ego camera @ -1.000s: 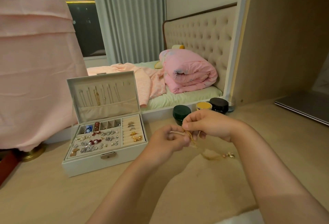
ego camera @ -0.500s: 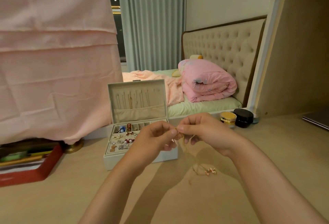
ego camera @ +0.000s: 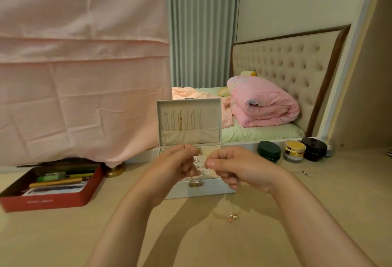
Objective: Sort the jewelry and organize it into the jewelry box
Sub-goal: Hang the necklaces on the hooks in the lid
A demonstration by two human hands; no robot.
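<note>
The white jewelry box (ego camera: 191, 190) stands open on the beige desk, its lid (ego camera: 188, 105) upright with several chains hanging inside. My left hand (ego camera: 178, 164) and my right hand (ego camera: 235, 168) are raised in front of the box tray, and each pinches an end of a thin gold necklace (ego camera: 199, 152). The chain hangs down and its small pendant (ego camera: 233, 217) lies on the desk in front of the box. My hands hide most of the tray; a few small pearly pieces show between them.
A red tin (ego camera: 53, 190) of pens and cards sits at the left. Behind it hangs pink cloth (ego camera: 80, 65) over a brass base (ego camera: 115, 170). A dark green jar (ego camera: 269, 151), a gold jar (ego camera: 294, 150) and a black jar (ego camera: 314, 149) stand right of the box. A small silver piece (ego camera: 305, 173) lies nearby.
The view swung left, so the box now sits behind my hands and the red tin has come into view. My hands rose over the tray with the necklace.
</note>
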